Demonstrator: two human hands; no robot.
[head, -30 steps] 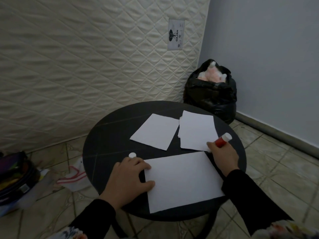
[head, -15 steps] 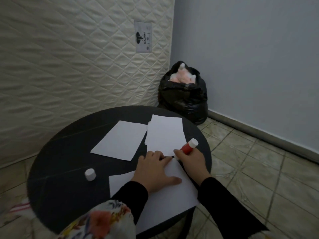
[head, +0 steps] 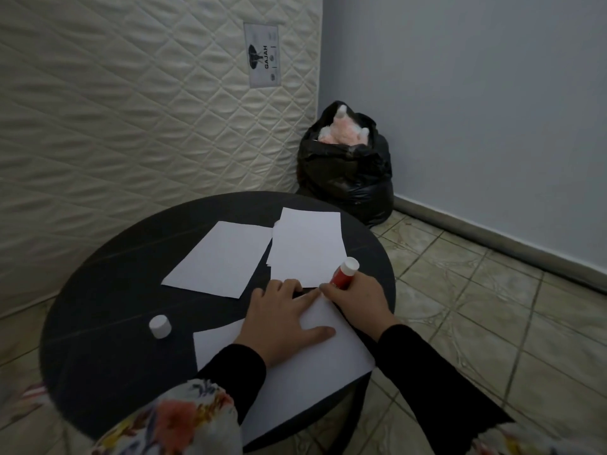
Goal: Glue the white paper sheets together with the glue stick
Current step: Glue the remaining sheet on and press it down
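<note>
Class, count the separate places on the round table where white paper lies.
3. One sheet lies alone at mid-table; a small stack sits to its right, with edges of further sheets showing beneath, so the sheet total is uncertain; the nearest sheet is under the left hand.

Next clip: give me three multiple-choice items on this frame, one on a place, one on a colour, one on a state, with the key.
1. Where is the white cap?
A. on the table, left of the near sheet
B. on the floor
C. on the glue stick

2. What colour is the glue stick body?
A. blue
B. red
C. green

3. What is the left hand doing?
A. gripping the cap
B. lying flat on the near sheet
C. hanging off the table

Key: A, it stands alone on the dark table; B, red shows above the right hand; B, fingers are spread on paper.
</note>
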